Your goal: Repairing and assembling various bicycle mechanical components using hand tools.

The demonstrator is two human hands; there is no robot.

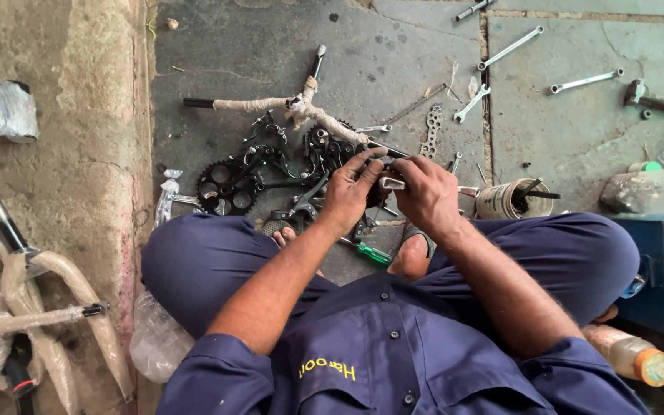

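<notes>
Metal, small and silvery, a short tube-like part [392, 183] sits pinched between both hands just above the squatting person's knees, close enough to work by feel. Left hand [353, 188] curls its fingertips shut over it from above while right hand [426, 192] clasps its end. Greasy chainrings [224, 187] lie within reach ahead, spanners [509, 48] scattered beyond on concrete floor [393, 46].

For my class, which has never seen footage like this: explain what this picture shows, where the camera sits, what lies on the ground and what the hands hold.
There is one picture, taken by a camera on the person's head, looking down. The person sits on a concrete floor in blue work clothes. The left hand and right hand together grip a small metal part. Just beyond them lie black bicycle parts: a toothed chainring and wrapped handlebars. Spanners are scattered farther away, a tin stands to the right, and a green-handled screwdriver lies near the feet.
</notes>
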